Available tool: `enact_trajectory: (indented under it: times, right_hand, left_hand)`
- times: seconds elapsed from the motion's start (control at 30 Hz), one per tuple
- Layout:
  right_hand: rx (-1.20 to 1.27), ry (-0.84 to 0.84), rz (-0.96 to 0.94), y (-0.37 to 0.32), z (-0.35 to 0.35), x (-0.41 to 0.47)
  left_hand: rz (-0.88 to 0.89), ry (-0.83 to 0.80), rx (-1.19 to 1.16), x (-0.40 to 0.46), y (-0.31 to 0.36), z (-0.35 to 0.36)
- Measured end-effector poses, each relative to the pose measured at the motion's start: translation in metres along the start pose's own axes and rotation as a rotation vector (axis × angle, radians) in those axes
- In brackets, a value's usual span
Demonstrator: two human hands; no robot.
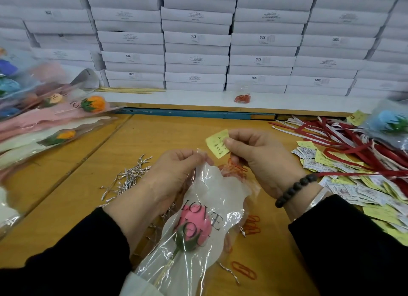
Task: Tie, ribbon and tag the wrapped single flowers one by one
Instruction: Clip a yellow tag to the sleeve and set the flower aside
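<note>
Pinching a yellow tag over a wrapped pink rose

Holding the wrapped pink rose (194,229) at the middle of the wooden table (72,207), bloom under clear and white film printed LOVE YOU, stem end running off toward the bottom edge. Left hand (176,174) gripping the top edge of that wrapper, fingers curled round the film, thumb and fingertips nipping the plastic lip. Right hand (254,161) just above and right of the rose, thumb and forefinger pinching a small yellow tag (217,143) with handwriting on it, too small to read. Also something orange tucked under those fingers, looks like a paper clip, can't tell for sure. Bead bracelet (293,192) plus a silver bangle on that wrist, black sleeves on both arms.

Left of the rose: a scatter of silver twist ties (128,178). Right of the rose and just below it: loose orange paper clips (245,271). Well right of the rose: a heap of red and white ribbons (344,138) over a pile of yellow and printed tags (353,185), with a blue wrapped flower (390,121) at the far edge. Far left of the rose: a stack of wrapped flowers (55,116), orange, pink and blue ones. Beyond the rose, past the table's back edge: a small bag of orange clips (242,96) on a white ledge and a wall of stacked white boxes (196,39) marked SGS.
</note>
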State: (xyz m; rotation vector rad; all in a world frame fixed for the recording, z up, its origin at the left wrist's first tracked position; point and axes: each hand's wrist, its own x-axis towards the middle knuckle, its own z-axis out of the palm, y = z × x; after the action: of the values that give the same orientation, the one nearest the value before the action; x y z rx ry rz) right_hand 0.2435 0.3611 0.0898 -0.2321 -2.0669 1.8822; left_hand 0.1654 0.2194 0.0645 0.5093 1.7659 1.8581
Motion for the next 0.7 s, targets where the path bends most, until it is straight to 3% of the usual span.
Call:
enact_trajectory:
  times: [0.13,0.33,0.47,0.7]
  right_hand:
    - [-0.177,-0.033,-0.076,0.005,0.016,0.000]
    - [-0.290,0.096,-0.155,0.012,0.021,0.004]
    - [-0.332,0.155,-0.205,0.015,0.021,0.005]
    - [-0.392,0.156,-0.158,0.017,0.018,0.006]
  left_hand:
    - [0.011,-0.014,-0.009,-0.002,0.001,0.003]
    - [-0.015,0.018,-0.023,-0.001,0.003,0.004]
    - [0.012,-0.043,0.006,-0.005,0.005,0.003]
    - [0.061,-0.031,0.066,-0.007,0.006,0.004]
